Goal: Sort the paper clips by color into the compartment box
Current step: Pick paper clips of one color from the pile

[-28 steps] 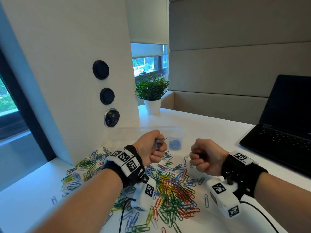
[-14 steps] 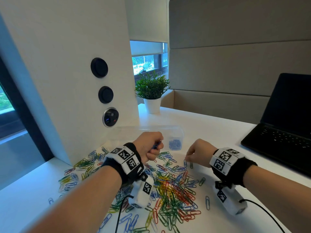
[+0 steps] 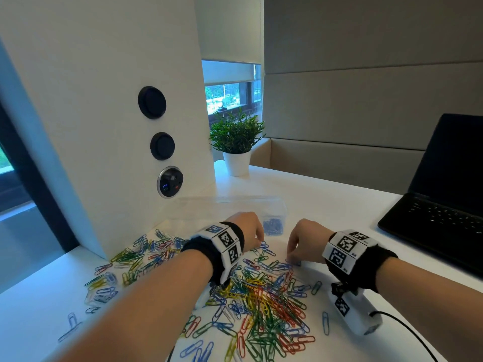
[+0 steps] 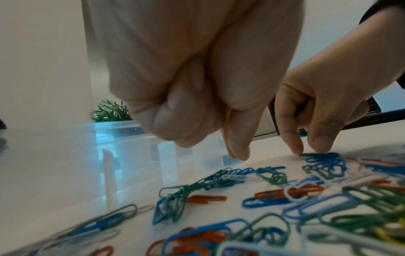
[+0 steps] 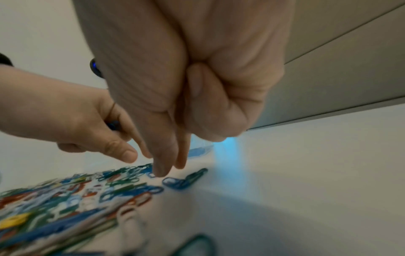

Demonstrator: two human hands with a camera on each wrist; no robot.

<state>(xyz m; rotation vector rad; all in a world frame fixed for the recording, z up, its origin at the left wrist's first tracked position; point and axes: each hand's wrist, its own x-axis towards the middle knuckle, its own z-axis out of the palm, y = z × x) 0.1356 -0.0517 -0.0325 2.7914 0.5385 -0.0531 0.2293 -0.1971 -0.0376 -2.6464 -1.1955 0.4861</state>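
- Because the mixed pile of paper clips (image 3: pixel 261 296) lies tangled right under your forearms, a low wrist could drag reds, greens and yellows across the table; keep both wrists lifted.
- Your left hand (image 3: pixel 248 231) has its back fingers curled round a held bundle of blue clips (image 5: pixel 114 125), with thumb and forefinger pointing down free. Reaching for one more may loosen that bundle and spill it back.
- Your right hand (image 3: pixel 304 240) sets thumb and forefinger tips on a blue clip (image 4: pixel 328 155) at the pile's far edge. I cannot tell whether it is pinched yet. A green clip (image 4: pixel 306 154) lies against it and could ride along.
- The clear compartment box (image 3: pixel 230 205) stands just beyond, its walls hard to see. Only the right-end cell shows sorted blue clips (image 3: pixel 273 227), so a careless drop could land short or next door.
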